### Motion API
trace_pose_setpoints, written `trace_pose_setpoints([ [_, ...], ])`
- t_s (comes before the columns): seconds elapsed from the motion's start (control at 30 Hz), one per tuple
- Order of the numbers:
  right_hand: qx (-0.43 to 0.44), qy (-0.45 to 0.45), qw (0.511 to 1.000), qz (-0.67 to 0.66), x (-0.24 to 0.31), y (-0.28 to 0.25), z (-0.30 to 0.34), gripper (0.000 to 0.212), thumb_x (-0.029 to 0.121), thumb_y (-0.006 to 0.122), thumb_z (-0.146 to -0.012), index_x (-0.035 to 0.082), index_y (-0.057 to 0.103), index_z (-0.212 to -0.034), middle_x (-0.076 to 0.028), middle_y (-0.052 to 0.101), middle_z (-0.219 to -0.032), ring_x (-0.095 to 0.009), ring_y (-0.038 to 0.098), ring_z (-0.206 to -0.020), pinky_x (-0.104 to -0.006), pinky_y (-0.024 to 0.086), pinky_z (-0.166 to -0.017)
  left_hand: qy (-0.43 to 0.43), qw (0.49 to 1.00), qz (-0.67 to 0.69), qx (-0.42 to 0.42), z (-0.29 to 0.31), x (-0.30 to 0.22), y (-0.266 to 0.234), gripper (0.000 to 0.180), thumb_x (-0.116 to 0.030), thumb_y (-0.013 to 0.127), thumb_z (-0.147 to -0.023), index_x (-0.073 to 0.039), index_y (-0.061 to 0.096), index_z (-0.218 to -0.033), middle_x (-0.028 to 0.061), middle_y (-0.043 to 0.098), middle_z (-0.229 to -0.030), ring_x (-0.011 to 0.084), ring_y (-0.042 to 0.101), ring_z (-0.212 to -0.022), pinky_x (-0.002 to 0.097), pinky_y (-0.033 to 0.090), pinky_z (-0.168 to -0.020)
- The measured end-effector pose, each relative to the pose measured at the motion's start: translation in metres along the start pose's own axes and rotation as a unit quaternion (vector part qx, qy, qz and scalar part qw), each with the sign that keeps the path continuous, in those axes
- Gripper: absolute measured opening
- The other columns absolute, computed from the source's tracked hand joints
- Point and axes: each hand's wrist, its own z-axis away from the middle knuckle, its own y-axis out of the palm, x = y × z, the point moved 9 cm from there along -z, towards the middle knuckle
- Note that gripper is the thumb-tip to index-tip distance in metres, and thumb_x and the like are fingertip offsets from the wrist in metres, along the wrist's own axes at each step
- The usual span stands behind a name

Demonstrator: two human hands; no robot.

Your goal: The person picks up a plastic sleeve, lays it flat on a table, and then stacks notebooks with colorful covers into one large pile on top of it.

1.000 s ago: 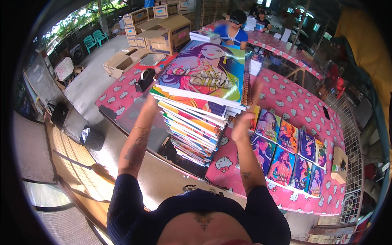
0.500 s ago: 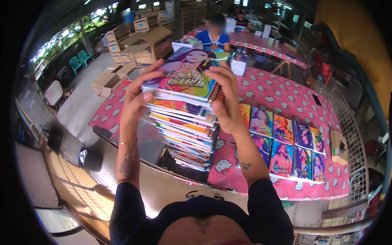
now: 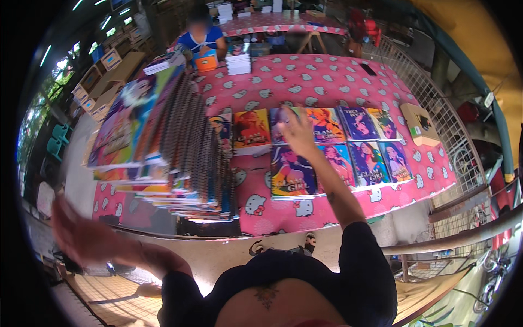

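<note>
A tall stack of spiral notebooks [image 3: 163, 141] with colourful illustrated covers stands at the left of the table, its bindings facing right. My left hand [image 3: 90, 231] is off the stack, low at the left, blurred by motion, with its fingers seemingly stretched out and nothing visible in them. Fingers spread, my right hand [image 3: 297, 133] reaches over a purple-covered notebook [image 3: 280, 117] in the back row; whether it touches the cover I cannot tell. A front row of notebooks [image 3: 293, 171] lies nearer me, and an orange-red one [image 3: 251, 128] lies between the stack and my hand.
The table has a pink patterned cloth [image 3: 261, 204]. At its right lie a cardboard box [image 3: 419, 124] and a dark phone [image 3: 368, 69]. Across it, a person in blue [image 3: 204, 41] holds an orange item beside a notebook pile [image 3: 238, 60]. Cartons [image 3: 103, 82] stand far left.
Both my hands have left the stack's top: the left swung down and left, the right moved onto the notebook rows. My view has turned right. The person across now holds something orange.
</note>
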Motion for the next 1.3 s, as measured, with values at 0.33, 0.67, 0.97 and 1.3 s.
trace_pose_setpoints([
  [0.33, 0.129, 0.098, 0.982, 0.101, -0.268, -0.024, 0.070, 0.051, 0.044, 0.056, -0.090, 0.012, 0.055, -0.130, -0.016, 0.048, -0.139, -0.036, 0.043, -0.131, -0.0600, 0.029, -0.107, -0.130, 0.799, 0.183, 0.558, 0.400, -0.066, 0.374, 0.029, -0.004, 0.064, -0.086, 0.001, 0.062, -0.114, 0.0171, 0.065, -0.103, 0.0304, 0.064, -0.093, 0.0363, 0.050, -0.079],
  [0.67, 0.019, 0.397, 0.848, 0.350, -0.522, -0.247, 0.085, 0.069, 0.044, 0.075, -0.077, 0.017, 0.048, -0.134, -0.025, 0.045, -0.138, -0.042, 0.054, -0.116, -0.0504, 0.046, -0.092, 0.029, 0.596, -0.188, 0.780, 0.607, 0.072, 0.504, 0.061, -0.029, 0.075, -0.077, -0.009, 0.051, -0.129, 0.0181, 0.055, -0.119, 0.0412, 0.054, -0.113, 0.0514, 0.046, -0.093],
  [0.97, -0.228, 0.153, 0.956, -0.101, -0.376, -0.341, -0.007, 0.040, -0.004, 0.061, -0.082, 0.009, 0.059, -0.120, -0.011, 0.061, -0.117, -0.021, 0.063, -0.099, -0.0318, 0.050, -0.086, 0.005, 0.877, -0.034, 0.479, 0.358, -0.085, 0.413, 0.036, -0.001, 0.064, -0.082, -0.001, 0.051, -0.116, 0.0181, 0.059, -0.105, 0.0345, 0.064, -0.085, 0.0422, 0.051, -0.072],
  [1.3, -0.111, -0.029, 0.747, -0.655, 0.047, -0.296, -0.067, 0.064, -0.005, 0.056, -0.081, -0.006, 0.039, -0.142, -0.018, 0.050, -0.138, -0.023, 0.052, -0.124, -0.0350, 0.037, -0.108, 0.106, 0.982, 0.002, -0.158, 0.040, -0.192, 0.070, 0.044, -0.022, 0.063, -0.092, 0.001, 0.051, -0.128, 0.0178, 0.059, -0.115, 0.0258, 0.060, -0.099, 0.0370, 0.050, -0.084],
])
